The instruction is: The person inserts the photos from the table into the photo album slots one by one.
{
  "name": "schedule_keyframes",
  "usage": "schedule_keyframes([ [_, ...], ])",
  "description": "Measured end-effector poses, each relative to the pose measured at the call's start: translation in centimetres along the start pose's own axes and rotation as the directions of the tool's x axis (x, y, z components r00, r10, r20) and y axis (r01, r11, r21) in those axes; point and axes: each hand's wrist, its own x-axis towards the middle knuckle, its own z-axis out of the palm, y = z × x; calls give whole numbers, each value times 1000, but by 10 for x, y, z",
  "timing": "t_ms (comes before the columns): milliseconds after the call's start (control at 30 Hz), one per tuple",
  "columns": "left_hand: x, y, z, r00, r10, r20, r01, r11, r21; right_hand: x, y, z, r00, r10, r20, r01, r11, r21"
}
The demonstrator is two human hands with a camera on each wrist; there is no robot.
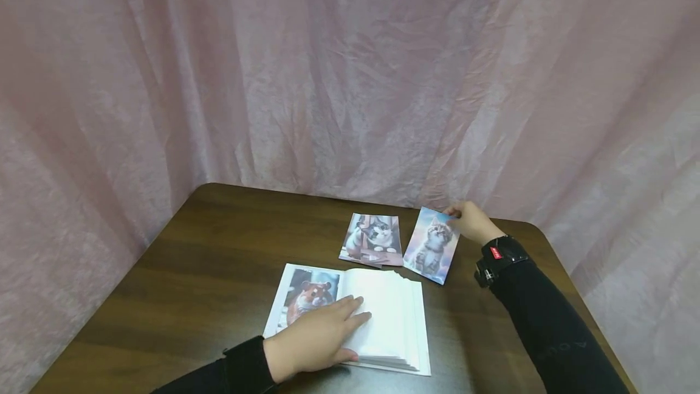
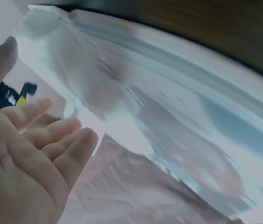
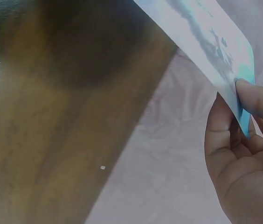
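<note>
Partner: What are you holding on the right?

Operator: I'm pinching the kitten card (image 1: pixel 429 251) at its upper right corner with the right hand (image 1: pixel 471 222), thumb (image 3: pixel 261 101) against fingers, probably so the printed face is staying uncovered. It's sitting just beyond the album's far right corner; I can't tell whether its lower edge is touching the table (image 1: pixel 219 248).

Partner: And the left hand (image 1: pixel 319 333)?

Operator: It's lying spread across the open album (image 1: pixel 422 333), fingers straight, gripping nothing. I'm guessing it's stopping the pages from flipping; how hard it's pressing, I can't tell.

Partner: Why is the album lying there?

Operator: It's resting open on the near side, I'd judge for easy reach.

Partner: How many of each are you counting?

Operator: I'm counting two hands, one album, one hamster picture (image 1: pixel 308 293) showing on its left page, one kitten card, and at least two loose cat pictures (image 1: pixel 380 236) overlapping just beside that card. Whatever is lying underneath them, I'm not managing to count.
</note>
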Motion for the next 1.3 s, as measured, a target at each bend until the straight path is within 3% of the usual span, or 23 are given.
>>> schedule_keyframes([
  [167, 10, 6, 5, 999, 43, 0, -43, 999, 24, 2, -17, -12, 1000, -29, -1, 29, 999, 27],
  [400, 14, 6, 8, 998, 47, 33, -48, 998, 36, 5, -38, -21, 997, -70, -13, 70, 997, 13],
  [600, 12, 7, 10, 998, 55, 26, -57, 996, 72, 11, -54, -15, 996, -80, -37, 81, 997, 20],
  [800, 12, 8, 11, 998, 59, 12, -60, 995, 86, 19, -72, -3, 998, -52, -46, 59, 986, 155],
  [967, 14, 7, 13, 998, 60, -6, -60, 993, 100, 25, -83, 12, 997, -17, -70, 35, 962, 270],
  [1167, 15, 7, 16, 998, 67, -20, -65, 991, 119, 32, -81, 40, 991, 62, -121, -3, 899, 438],
  [1300, 17, 8, 19, 997, 66, -39, -60, 988, 143, 33, -76, 56, 988, 120, -102, -52, 862, 504],
])
